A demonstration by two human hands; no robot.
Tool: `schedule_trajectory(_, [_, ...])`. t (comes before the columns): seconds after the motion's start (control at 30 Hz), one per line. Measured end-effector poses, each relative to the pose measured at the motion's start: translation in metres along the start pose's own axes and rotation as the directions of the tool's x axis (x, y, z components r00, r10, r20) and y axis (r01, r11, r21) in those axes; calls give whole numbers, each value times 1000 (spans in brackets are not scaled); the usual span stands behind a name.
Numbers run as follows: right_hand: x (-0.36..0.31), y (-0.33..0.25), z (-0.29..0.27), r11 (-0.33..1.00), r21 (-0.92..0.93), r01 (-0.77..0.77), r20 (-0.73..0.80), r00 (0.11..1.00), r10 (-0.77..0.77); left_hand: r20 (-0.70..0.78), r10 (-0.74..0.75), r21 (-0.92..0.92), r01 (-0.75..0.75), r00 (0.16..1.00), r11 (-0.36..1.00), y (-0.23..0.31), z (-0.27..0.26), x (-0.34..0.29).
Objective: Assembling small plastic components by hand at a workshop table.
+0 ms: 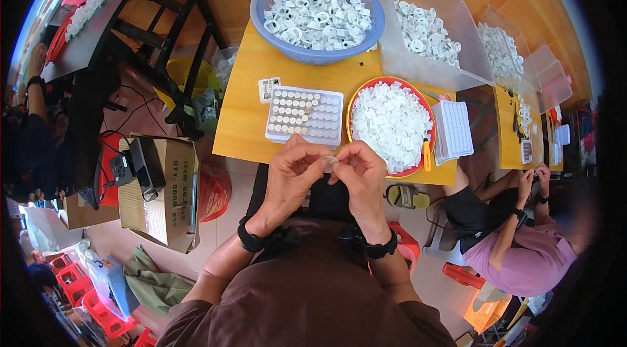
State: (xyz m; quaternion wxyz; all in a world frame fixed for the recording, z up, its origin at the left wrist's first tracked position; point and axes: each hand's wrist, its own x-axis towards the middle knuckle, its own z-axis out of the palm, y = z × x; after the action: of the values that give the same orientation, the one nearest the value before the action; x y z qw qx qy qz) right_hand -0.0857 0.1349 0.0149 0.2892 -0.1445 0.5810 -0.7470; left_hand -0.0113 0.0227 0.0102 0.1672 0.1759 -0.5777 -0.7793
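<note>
We hold the small pale piece in the middle of our view, roughly above the near edge of the yellow desk. The fingers of our left hand and our right hand are clamped on it from either side, thumbs against forefingers. We do well to pinch lightly, steady both hands against each other and turn the piece in small movements, since a slip here could drop it below the desk.

Reckoned from our hands, a white tray lies at 11 o'clock, round discs on its left and bare wells to the right. A blue basket of white parts stands at 12, a clear bin at 1, and a red-rimmed bowl heaped with white bits at 2. An orange-yellow cutter lies at 3, by the bowl's rim. Around the room, a cardboard box stands at 9 and a co-worker sits at 4.
</note>
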Motion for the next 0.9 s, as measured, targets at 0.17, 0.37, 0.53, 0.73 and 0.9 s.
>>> schedule_trajectory(0.17, [3, 8, 8, 991, -96, 89, -46, 995, -94, -68, 34, 76, -29, 997, 997, 1, 0, 2])
schedule_trajectory(0.37, [-2, 10, 13, 957, -162, 241, -56, 966, -253, -58, -93, -182, 81, 994, 980, 6, -8, 7])
schedule_trajectory(0.53, [-2, 6, 8, 936, -244, 254, -63, 959, -277, -69, 26, 9, -26, 997, 1000, 5, -3, 3])
schedule_trajectory(0.73, [-3, -5, 11, 913, -333, 237, -69, 959, -274, 45, 306, 534, -282, 951, 797, 15, -2, 1])
schedule_trajectory(0.9, [-6, -6, 12, 876, -414, 249, -51, 954, -295, 139, 368, 662, -363, 919, 656, 15, -4, 1])
